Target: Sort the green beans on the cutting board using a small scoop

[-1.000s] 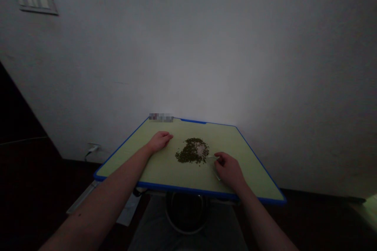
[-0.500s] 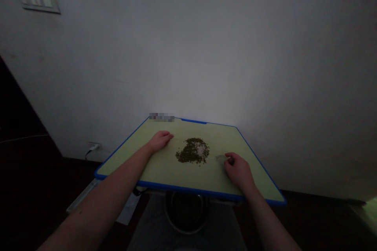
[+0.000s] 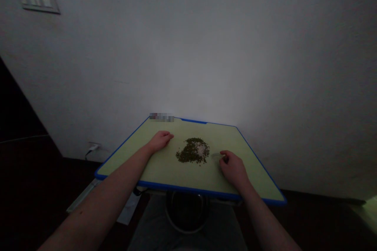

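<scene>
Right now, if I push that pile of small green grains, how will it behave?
The pile of small dark-green grains looks loose, so it will probably spread rather than move as one. The grains look round enough to roll on the smooth cutting board, and each is likely light.

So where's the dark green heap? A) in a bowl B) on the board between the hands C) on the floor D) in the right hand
B: the heap of dark green grains lies on the flat pale green board with a blue rim, between the left hand and right hand.
</scene>
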